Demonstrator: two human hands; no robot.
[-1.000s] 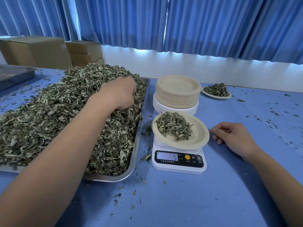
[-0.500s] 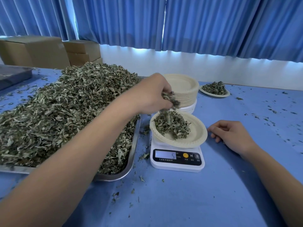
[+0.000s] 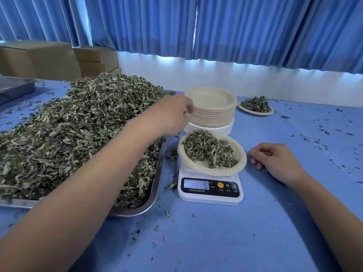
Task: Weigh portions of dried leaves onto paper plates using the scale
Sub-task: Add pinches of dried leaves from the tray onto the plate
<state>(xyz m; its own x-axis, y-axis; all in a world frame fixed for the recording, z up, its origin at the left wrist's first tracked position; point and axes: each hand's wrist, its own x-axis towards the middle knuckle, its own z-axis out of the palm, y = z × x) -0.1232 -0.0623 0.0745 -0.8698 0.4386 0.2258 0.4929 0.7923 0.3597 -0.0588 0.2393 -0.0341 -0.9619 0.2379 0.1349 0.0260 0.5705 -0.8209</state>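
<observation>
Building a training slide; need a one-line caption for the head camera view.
Left hand above a leaf-filled paper plate on the scale, beside a heaped tray; right hand rests on the table.

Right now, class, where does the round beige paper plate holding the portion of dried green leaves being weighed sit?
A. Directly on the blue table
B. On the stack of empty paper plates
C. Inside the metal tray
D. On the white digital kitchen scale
D: the round beige paper plate with its dried green leaves rests on top of the white digital kitchen scale, whose display shows below the plate's rim.
</observation>
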